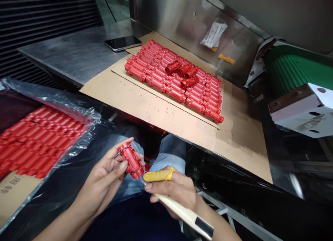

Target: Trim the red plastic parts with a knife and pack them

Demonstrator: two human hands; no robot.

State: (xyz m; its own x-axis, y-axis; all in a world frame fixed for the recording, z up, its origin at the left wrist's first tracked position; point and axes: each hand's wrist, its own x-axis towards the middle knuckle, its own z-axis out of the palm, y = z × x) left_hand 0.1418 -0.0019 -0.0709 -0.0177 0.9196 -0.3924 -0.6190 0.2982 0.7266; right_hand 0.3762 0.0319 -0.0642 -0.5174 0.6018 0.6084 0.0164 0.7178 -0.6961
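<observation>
My left hand (104, 182) is closed around a short red plastic cylinder part (130, 160), held above my lap. My right hand (173, 190) grips a cream-handled trimming knife (186, 215), its tip touching the lower end of the part; the index finger wears a yellow finger cot (158, 175). Rows of the same red parts (166, 79) lie on a cardboard sheet (145, 105) on the metal table, with several loose ones (183, 72) on top. More red parts (36, 140) fill a plastic-lined carton at my left.
A phone (122, 42) lies on the steel tabletop (75, 53) at the back. A green conveyor belt (293, 67) with a white bracket (304, 111) stands at the right. Small plastic bags (217, 36) hang on the steel back wall.
</observation>
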